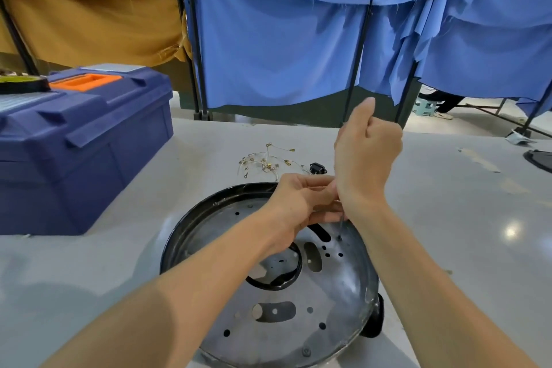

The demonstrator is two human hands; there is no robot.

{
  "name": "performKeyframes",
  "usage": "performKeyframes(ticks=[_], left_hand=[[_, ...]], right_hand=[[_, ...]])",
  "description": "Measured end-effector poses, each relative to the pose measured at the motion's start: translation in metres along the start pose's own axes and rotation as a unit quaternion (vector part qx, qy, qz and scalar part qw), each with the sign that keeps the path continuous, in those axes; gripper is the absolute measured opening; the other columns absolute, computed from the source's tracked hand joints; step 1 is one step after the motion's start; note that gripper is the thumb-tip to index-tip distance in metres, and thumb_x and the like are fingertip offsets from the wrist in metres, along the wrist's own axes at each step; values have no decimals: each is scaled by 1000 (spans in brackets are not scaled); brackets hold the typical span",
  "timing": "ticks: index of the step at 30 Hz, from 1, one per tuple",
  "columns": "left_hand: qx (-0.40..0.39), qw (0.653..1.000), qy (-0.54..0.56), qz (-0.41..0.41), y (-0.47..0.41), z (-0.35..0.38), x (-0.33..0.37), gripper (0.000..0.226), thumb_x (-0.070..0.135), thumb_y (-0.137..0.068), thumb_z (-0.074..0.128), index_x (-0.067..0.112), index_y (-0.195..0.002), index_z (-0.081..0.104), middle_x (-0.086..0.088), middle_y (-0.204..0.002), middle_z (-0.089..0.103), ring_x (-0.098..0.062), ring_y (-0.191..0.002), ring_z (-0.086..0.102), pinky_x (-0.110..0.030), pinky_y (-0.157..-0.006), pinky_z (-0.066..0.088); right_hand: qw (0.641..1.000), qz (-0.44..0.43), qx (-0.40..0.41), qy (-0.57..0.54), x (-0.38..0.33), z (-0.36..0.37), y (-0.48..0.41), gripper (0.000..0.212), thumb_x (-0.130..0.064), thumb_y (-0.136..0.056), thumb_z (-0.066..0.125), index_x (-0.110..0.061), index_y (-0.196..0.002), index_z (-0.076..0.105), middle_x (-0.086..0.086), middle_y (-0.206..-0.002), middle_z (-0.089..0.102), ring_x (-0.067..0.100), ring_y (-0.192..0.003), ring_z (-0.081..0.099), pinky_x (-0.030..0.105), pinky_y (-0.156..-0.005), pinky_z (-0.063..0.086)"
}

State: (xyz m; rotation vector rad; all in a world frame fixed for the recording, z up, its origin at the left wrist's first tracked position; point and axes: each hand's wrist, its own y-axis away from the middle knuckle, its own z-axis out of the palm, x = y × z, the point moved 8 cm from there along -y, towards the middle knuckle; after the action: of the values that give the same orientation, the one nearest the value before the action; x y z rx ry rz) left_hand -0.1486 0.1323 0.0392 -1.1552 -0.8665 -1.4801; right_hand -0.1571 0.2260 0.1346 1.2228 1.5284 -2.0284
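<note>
A grey counter (448,218) carries a round, perforated metal base plate (268,337) at its near edge. Over it, the left hand (301,206) pinches the thin shaft of a screwdriver (340,225), its tip on a screw (339,238) in the plate, and the right hand (366,152) is curled around its upper end. Beyond lie loose wires (268,161), a blue toolbox (83,143) and blue curtains (283,48).

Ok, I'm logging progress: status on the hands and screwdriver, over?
Right hand grips thin metal screwdriver from above; left hand pinches its shaft. Tip on round grey metal plate. Nothing blocking.
</note>
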Motion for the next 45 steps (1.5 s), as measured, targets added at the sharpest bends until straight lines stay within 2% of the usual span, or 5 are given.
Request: performKeyframes(ticks=[3,9,14,22,45], left_hand=[[29,990,-131,33,4,-9,9,8,3,-87,68,6,-91,74,-6,-73,74,-16,-66,70,-28,-69,60],[22,841,-540,36,10,-3,10,13,19,-77,79,30,-82,76,17,-78,70,0,-75,63,-27,-78,55],[0,787,-615,54,12,10,10,29,2,-79,66,27,-90,76,11,-92,72,-5,-86,65,-30,-80,53],[-43,793,-605,57,10,11,8,22,4,-77,69,22,-86,78,15,-90,66,-15,-91,64,-40,-83,53],[-56,833,-550,34,33,-10,38,8,11,-69,84,14,-70,76,-5,-67,72,-21,-64,67,-35,-65,58]], right_hand=[[998,50,-6,-38,6,-8,-1,64,-27,-103,38,5,-47,42,14,-39,37,28,-35,33,32,-39,29],[966,152,-101,-185,-1,-38,-42,62,-31,-97,50,-18,-37,46,3,-38,39,18,-29,28,19,-35,23],[939,138,-312,36,17,-33,-33,51,-26,-95,59,-11,-47,58,11,-48,57,17,-28,28,18,-37,24],[776,141,-533,306,74,5,23,23,-16,-91,58,5,-92,67,14,-67,58,12,-28,32,19,-34,29],[761,121,-577,272,70,8,28,28,-5,-91,57,-5,-63,60,8,-55,45,16,-35,37,25,-41,32]])
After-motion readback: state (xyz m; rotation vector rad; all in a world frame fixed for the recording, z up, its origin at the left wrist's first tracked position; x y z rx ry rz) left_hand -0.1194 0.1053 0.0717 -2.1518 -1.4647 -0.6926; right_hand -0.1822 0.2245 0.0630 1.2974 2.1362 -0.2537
